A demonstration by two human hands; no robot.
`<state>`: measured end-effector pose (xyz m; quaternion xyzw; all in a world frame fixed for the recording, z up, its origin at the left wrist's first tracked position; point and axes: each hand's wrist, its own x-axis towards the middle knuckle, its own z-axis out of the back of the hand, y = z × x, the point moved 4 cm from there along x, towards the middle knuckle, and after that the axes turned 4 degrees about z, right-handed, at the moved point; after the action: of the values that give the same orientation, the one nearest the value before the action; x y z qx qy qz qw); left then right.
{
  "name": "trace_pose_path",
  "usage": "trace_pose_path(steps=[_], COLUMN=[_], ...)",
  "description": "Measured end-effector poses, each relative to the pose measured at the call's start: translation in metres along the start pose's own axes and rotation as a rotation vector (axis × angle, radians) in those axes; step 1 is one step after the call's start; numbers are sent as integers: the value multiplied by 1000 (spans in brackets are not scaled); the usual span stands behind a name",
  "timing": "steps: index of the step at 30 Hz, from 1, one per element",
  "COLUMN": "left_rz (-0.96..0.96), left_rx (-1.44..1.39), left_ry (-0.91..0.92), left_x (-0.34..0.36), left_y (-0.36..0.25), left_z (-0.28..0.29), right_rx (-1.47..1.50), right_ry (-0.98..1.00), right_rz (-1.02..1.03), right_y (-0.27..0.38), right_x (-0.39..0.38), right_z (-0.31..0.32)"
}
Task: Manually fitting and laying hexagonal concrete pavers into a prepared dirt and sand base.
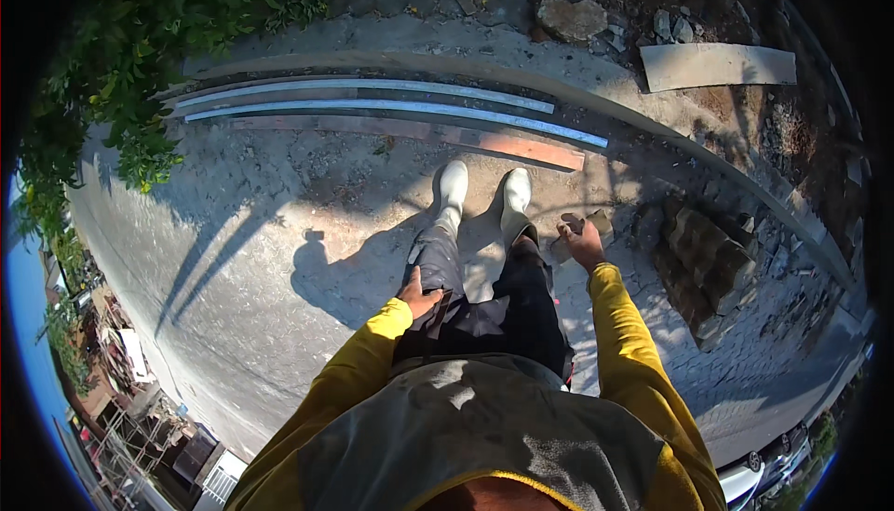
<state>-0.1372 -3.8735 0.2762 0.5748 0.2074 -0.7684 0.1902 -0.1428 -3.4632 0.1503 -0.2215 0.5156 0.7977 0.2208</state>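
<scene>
My left hand (421,295) rests against the dark trousers (484,320) at my left thigh, its thumb apart from the fingers. The fingertips lie by a dark fold of cloth, and no tool shows in them. Out to the right of my other leg hangs my right hand (584,245), fingers loosely bent and apart, with nothing visible between them. Below and beside it, a tan stone (601,224) lies on the ground. A white left boot (453,185) and right boot (517,191) stand on the sandy ground, toes toward the bars.
Two long bluish metal bars (400,106) and a reddish plank (521,147) lie across the ground ahead, beside a low concrete kerb (643,118). Broken blocks (705,264) are heaped at right. Leafy branches (140,55) overhang at far left. A pale board (717,66) lies beyond the kerb.
</scene>
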Motion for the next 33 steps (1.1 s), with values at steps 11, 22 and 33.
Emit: trace_pose_path(steps=[11,22,33], left_rz=[184,72,39], left_rx=[350,158,-14], left_ry=[-114,-225,-209], left_x=[95,79,83], left_y=[-25,-21,-40], left_z=[12,40,41], right_rx=[-418,-986,-1365], right_ry=[200,258,99], right_rz=[-207,-190,415], right_y=[-57,-97,-188], right_x=[163,326,394], right_z=[-61,-100,-64])
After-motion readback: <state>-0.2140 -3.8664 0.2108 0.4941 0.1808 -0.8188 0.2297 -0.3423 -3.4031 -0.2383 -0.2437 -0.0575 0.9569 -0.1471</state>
